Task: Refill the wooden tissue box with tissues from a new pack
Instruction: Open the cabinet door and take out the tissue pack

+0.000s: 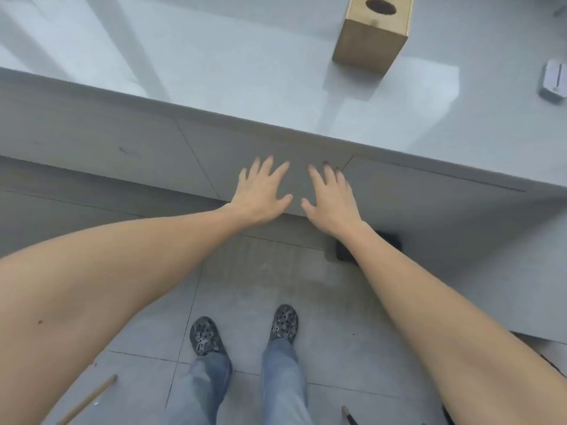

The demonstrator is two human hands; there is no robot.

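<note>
While reaching low toward the drawer front (276, 154) under the counter (245, 81): left hand (260, 191) and right hand (329, 200) side by side at about 12 o'clock, fingers spread flat, gripping nothing. Wooden tissue box (372, 35) up at 1 o'clock on the counter, well apart from both hands. Grey clogs (205, 335) down at 6 on the tiled floor (337, 317).
</note>
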